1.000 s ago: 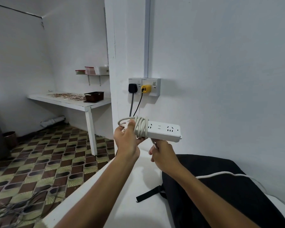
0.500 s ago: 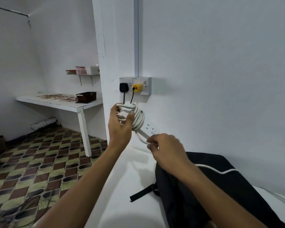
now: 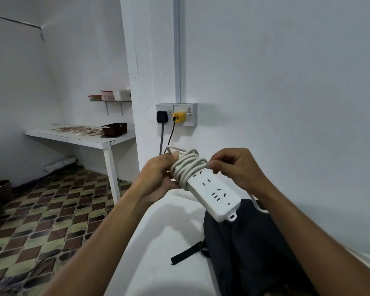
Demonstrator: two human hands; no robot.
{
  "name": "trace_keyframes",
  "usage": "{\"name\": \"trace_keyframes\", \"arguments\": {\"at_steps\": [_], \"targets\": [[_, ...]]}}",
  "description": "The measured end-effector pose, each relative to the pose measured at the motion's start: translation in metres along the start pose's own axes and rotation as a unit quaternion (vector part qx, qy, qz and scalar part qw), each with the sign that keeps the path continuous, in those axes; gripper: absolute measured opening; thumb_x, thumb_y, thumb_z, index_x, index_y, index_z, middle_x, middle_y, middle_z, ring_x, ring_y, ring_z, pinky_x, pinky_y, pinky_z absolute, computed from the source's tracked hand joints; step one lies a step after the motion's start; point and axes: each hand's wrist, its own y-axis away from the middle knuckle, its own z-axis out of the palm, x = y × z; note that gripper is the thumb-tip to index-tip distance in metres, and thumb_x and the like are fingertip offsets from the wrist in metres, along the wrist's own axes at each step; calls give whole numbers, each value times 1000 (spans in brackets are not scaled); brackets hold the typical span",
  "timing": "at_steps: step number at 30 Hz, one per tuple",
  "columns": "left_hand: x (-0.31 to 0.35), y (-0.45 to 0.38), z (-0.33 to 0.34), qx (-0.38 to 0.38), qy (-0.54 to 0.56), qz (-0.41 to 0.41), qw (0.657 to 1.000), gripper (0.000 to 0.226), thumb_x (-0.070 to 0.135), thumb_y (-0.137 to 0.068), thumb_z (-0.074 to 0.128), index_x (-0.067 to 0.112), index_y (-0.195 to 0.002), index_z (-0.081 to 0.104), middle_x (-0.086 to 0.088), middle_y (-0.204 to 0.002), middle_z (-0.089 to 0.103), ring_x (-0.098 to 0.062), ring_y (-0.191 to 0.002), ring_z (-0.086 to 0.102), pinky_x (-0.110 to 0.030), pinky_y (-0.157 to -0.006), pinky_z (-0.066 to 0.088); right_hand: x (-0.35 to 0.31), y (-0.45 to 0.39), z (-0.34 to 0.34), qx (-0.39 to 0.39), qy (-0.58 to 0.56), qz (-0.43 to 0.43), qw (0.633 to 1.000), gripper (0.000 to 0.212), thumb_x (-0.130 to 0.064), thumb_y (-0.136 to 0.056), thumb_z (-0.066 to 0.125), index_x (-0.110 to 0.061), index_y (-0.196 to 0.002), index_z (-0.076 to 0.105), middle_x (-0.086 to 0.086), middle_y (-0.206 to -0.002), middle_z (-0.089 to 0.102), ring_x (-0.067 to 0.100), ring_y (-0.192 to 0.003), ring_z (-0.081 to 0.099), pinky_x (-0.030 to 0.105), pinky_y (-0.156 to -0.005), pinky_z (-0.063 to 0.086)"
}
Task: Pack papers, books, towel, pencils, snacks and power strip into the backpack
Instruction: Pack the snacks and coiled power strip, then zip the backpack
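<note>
A white power strip (image 3: 217, 194) is held in the air in front of me, its socket face up and its free end tilted down toward the black backpack (image 3: 252, 253). Its white cord (image 3: 187, 165) is coiled in several turns around the strip's upper end. My left hand (image 3: 158, 178) grips that wrapped end from the left. My right hand (image 3: 233, 167) pinches the cord at the top of the coil; a loose length of cord runs down behind my right wrist. The backpack lies flat on a white surface (image 3: 158, 242) below my arms.
A wall socket (image 3: 176, 114) with a black and a yellow plug sits just behind my hands. A white table (image 3: 79, 135) with a dark tray stands at the left, a small shelf (image 3: 110, 97) above it. Patterned tile floor (image 3: 41, 210) lies to the left, with a dark bin.
The strip has been turned from level to slanting down to the right, socket face now toward me. My right hand has risen from below the strip to the coil, adding cord turns.
</note>
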Motion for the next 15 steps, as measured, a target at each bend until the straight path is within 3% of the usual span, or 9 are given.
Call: {"name": "trace_keyframes", "arguments": {"at_steps": [3,5,6,7,8,10,12,13,15], "targets": [[-2,-2,5,37,109,-41,993,39,23,-87,57,-3,-115,60,-28,-128,56,-41,-113,58,-58,-79,55,14,0,4,69,-18,15,997,14,-5,-82,70,-16,-75,74,3,-72,72,12,-65,63,21,-60,48],[1,-2,10,66,185,-49,979,26,19,-94,53,-1,-110,60,-26,-124,58,-39,-106,61,-60,-74,54,28,5,10,131,-25,32,991,11,-8,-79,69,-17,-76,74,0,-74,73,12,-72,66,28,-64,51],[3,-3,13,83,216,-50,972,23,17,-96,51,-1,-107,59,-25,-121,58,-39,-103,62,-62,-71,54,35,9,14,163,-17,43,986,11,-15,-77,65,-9,-73,73,5,-69,71,12,-68,62,28,-60,47],[4,-4,16,98,236,-50,966,21,16,-98,49,-1,-106,58,-25,-118,58,-40,-100,62,-63,-70,53,43,13,20,193,9,58,979,24,-22,-75,59,-1,-68,68,13,-62,65,10,-61,55,27,-56,40],[4,-8,19,112,248,-45,961,19,15,-98,49,-1,-104,58,-25,-116,57,-40,-99,61,-65,-70,52,49,17,27,207,41,73,975,26,-22,-78,55,-1,-66,65,14,-56,59,6,-53,50,26,-55,35],[2,-14,26,142,266,-27,953,19,14,-98,49,-1,-107,56,-25,-116,58,-41,-99,62,-64,-69,51,49,22,43,200,85,92,972,24,-7,-90,51,-22,-84,68,-4,-57,57,5,-47,50,26,-54,37],[-2,-22,33,185,256,1,949,23,13,-97,52,-1,-115,56,-25,-116,60,-40,-100,63,-63,-72,53,41,25,57,154,108,94,978,49,0,-93,43,-38,-122,54,-6,-69,58,10,-55,58,24,-57,44],[-5,-25,37,214,232,19,949,26,13,-97,53,-2,-118,56,-25,-115,62,-38,-100,64,-61,-72,55,38,25,61,129,122,111,978,54,0,-93,41,-39,-129,48,-4,-74,58,15,-63,61,23,-60,45],[-14,-29,45,264,178,52,947,30,14,-96,55,-3,-121,53,-23,-114,63,-33,-99,65,-56,-70,57,37,25,59,94,136,154,974,44,0,-91,41,-24,-125,56,0,-78,61,17,-69,66,18,-61,45]]}}
